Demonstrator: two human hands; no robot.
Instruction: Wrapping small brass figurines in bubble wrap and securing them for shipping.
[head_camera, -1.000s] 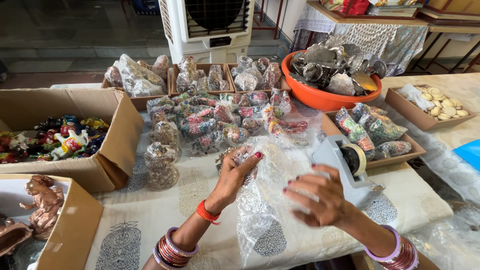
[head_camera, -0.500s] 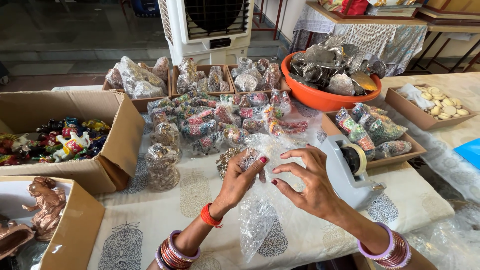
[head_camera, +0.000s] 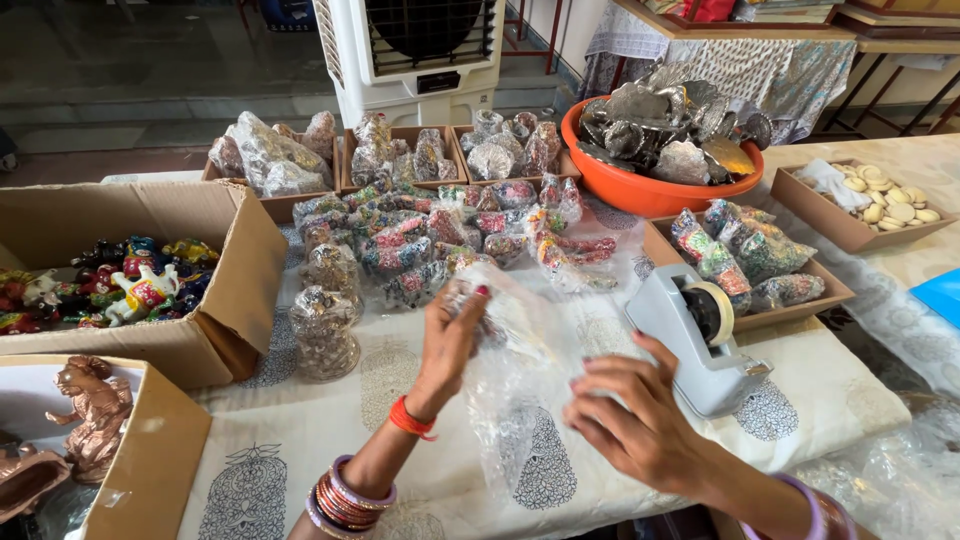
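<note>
Head view: both hands over the printed tabletop (head_camera: 300, 440), working a clear plastic bag (head_camera: 520, 400).
Left hand (head_camera: 450, 340): pinched shut on the bag's upper end, packed lump at its fingertips.
Right hand (head_camera: 625, 415): fingers loosely curled beside the bag's lower right edge; whether it grips, cannot tell.
Bag axis: runs up-left to down-right, between the hands; left is nearer the contents.
Look: crinkled, see-through.
Nearby: grey tape dispenser (head_camera: 700, 335) just right.

Item: clear plastic bag (head_camera: 515, 400), crinkled, transparent.
Pose: top end raised and pinched, lower part draped on the printed cloth.
Location: beside the tape dispenser.
</note>
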